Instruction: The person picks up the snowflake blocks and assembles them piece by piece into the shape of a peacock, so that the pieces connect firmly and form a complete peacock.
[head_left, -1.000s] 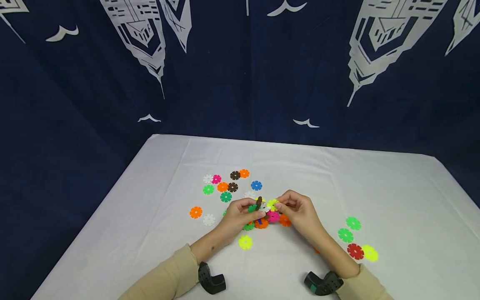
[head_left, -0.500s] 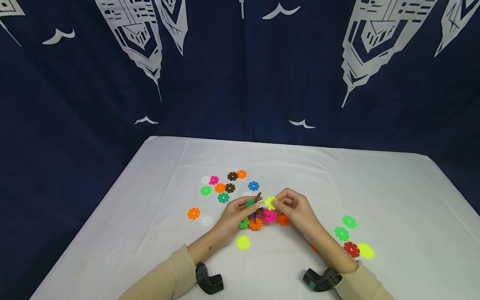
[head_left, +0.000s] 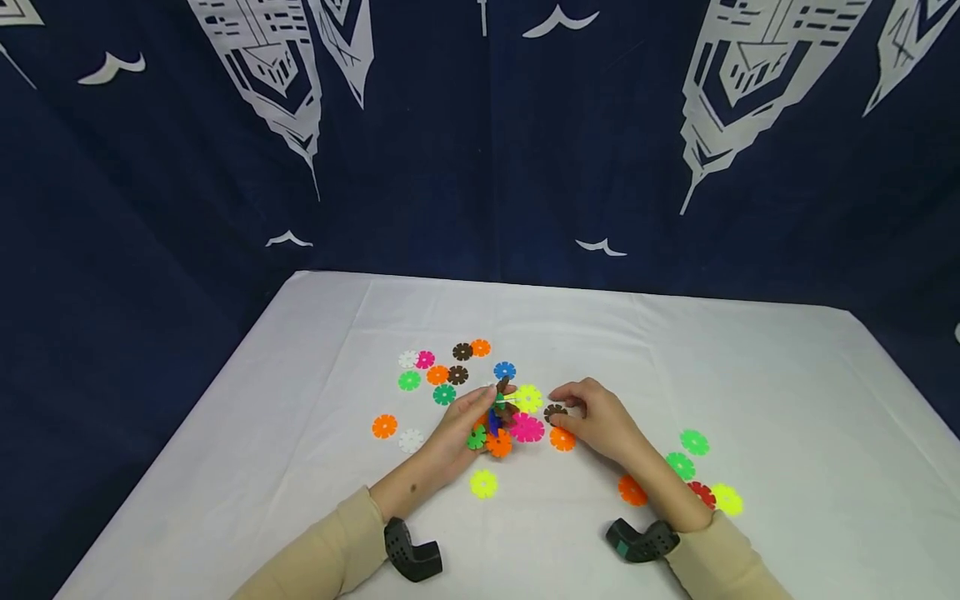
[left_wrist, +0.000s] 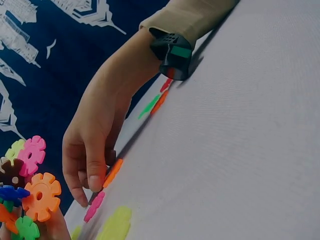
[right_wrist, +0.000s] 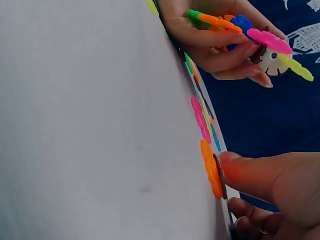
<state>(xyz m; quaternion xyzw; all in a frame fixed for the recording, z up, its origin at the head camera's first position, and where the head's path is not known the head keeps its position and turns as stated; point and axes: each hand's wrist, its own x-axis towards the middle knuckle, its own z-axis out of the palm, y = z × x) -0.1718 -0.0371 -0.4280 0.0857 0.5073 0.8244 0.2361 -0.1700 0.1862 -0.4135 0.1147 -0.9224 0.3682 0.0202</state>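
Observation:
My left hand (head_left: pixel 457 427) holds a cluster of interlocking plastic discs (head_left: pixel 498 443) above the table, joined edge to edge by their slots. Orange, blue, green, brown, pink, white and yellow discs show in it. A yellow disc (right_wrist: pixel 300 68) juts from the white disc (right_wrist: pixel 272 62) at the cluster's end. Low at the tabletop, my right hand (head_left: pixel 598 421) has thumb and index finger spread around a brown disc (head_left: pixel 555 412). The thumb overlaps its near edge, while the index fingertip sits just past its far edge. An orange disc (head_left: pixel 562 439) lies right beside it.
Loose discs lie on the white-covered table (head_left: pixel 337 467): several beyond my left hand, including a blue disc (head_left: pixel 505 370), and a yellow disc (head_left: pixel 483 484) nearer me. By my right forearm lie an orange disc (head_left: pixel 632 490), green discs (head_left: pixel 694 442) and a red disc (head_left: pixel 702 495).
My right hand has let go of the yellow disc, which now sticks out of the cluster, and has come down to the brown disc. My left hand has shifted slightly left with the cluster.

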